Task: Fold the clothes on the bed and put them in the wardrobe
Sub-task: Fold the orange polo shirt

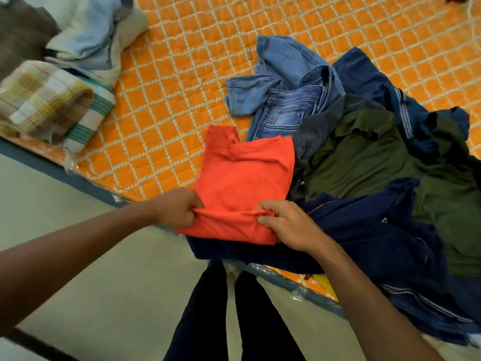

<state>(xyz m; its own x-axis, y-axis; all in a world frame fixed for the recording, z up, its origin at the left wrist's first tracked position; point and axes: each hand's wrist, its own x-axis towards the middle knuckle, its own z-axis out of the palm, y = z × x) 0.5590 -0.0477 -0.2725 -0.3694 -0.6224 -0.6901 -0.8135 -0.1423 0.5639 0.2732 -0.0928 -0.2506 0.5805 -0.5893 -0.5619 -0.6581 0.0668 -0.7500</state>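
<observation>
**Orange-red shirt gripped at its near edge by both hands**

Orange-red shirt [242, 178] lies partly folded at the centre of the frame, on the near edge of the bed [182, 74] with its orange, white-latticed cover. The left hand [177, 208] pinches the shirt's lower left corner, fingers curled round a bunched ridge of cloth. The right hand [289, 225] clamps the same ridge at the lower right, thumb beneath and fingers over it. Under the shirt's near edge lies a dark navy garment [364, 230]. At the right sit an olive green garment [369, 157] and, above the shirt, light blue jeans [283, 100]. Folded checked cloths [44, 100] rest at the left edge of the frame.
</observation>
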